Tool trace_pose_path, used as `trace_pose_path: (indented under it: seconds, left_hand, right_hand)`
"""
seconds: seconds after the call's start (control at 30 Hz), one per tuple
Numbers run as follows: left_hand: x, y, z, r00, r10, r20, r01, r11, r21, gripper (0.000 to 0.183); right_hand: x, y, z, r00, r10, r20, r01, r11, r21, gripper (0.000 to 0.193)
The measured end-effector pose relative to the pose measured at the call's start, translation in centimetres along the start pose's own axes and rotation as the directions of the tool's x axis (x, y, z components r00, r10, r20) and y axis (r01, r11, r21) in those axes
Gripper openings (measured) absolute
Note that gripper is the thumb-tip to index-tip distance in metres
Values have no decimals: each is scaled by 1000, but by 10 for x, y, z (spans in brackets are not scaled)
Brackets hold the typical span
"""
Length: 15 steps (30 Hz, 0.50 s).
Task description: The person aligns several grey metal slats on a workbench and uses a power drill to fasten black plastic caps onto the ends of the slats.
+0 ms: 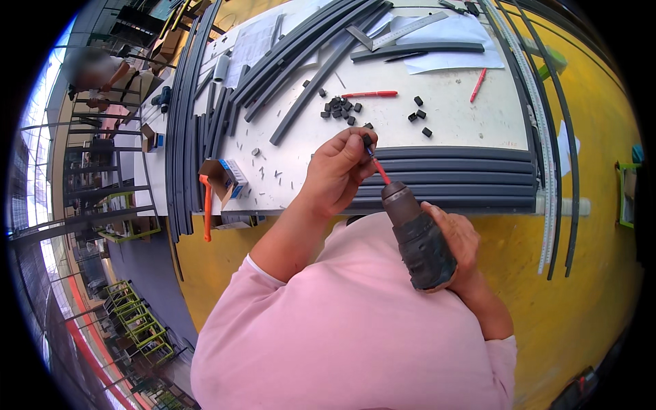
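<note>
Head view, drill: a dark grey power drill with a worn, blackened body [425,249] is in front of the person's chest, over the table's near edge.
Drill axis: it slants from lower right to upper left, chuck forward and rear end toward the pink shirt [355,321].
Bit: a slim red driver bit [381,172] continues that line up and left, its tip end at the left hand's fingers.
Right hand: the right hand [456,239] is wrapped around the drill body from the right side.
Left hand: the left hand [336,171] pinches a small black block [367,139] between thumb and fingers, at the far end of the bit; the fingers partly cover it.
Beneath the tools: a row of long dark grey profiles [471,179] lies crosswise along the near edge of the white table [478,123]; the drill's front and the left hand overlap its left part in this view.
Beyond the hands: a loose pile of small black blocks [336,108], with a red pen [372,94] just beside it.
Left side: an open blue-and-white cardboard box [236,181], scattered small metal screws [279,175] and an orange bar [207,212].
Far side: slanting grey profiles [294,58] and a metal try square [410,31].
</note>
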State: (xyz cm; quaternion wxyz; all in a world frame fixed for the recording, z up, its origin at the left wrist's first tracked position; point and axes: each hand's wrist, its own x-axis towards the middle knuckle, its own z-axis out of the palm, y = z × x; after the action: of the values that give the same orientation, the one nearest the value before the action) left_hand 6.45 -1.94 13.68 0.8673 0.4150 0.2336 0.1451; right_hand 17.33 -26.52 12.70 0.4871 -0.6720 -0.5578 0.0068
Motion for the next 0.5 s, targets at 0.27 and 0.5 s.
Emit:
trace_pose_path:
  seconds: [0.27, 0.5]
  left_hand:
    - [-9, -5, 2, 1000, 23, 3, -23, 999, -42, 39]
    - [-14, -9, 1, 1000, 17, -23, -18, 999, -42, 41]
  right_hand:
    - [-5, -2, -3, 999, -48, 13, 48, 999, -22, 58]
    - [-9, -3, 1, 999, -21, 23, 23, 997, -75, 48]
